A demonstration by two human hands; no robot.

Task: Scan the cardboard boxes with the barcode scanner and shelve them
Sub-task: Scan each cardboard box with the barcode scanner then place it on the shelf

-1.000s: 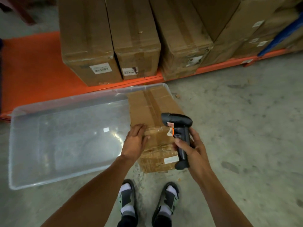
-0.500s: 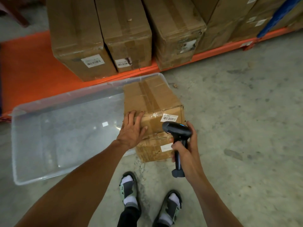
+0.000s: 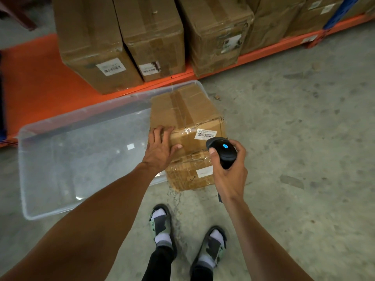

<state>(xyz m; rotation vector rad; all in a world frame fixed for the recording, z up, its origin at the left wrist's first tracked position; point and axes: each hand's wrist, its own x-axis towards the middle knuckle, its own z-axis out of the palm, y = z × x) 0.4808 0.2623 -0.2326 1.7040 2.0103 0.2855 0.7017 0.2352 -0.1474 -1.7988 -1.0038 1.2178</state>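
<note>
A taped cardboard box [image 3: 186,110] lies at the right end of a clear plastic tub [image 3: 60,159], tilted up on top of a second cardboard box [image 3: 188,173]. Its near face carries a white barcode label [image 3: 205,134]. My left hand [image 3: 160,149] rests flat on the upper box's near left corner, fingers spread. My right hand [image 3: 229,169] grips a black barcode scanner [image 3: 222,151], whose head sits just below the label with a blue light lit on top.
Several large cardboard boxes [image 3: 154,37] with labels stand in a row on the low orange shelf [image 3: 30,78] behind the tub. A blue upright [image 3: 341,9] stands at the far right. Bare concrete floor [image 3: 304,138] lies to the right. My feet [image 3: 186,236] stand below the boxes.
The upper box has been tipped up, so its barcode label faces me. The scanner has swung from upright to pointing at the label, and its blue light shows now.
</note>
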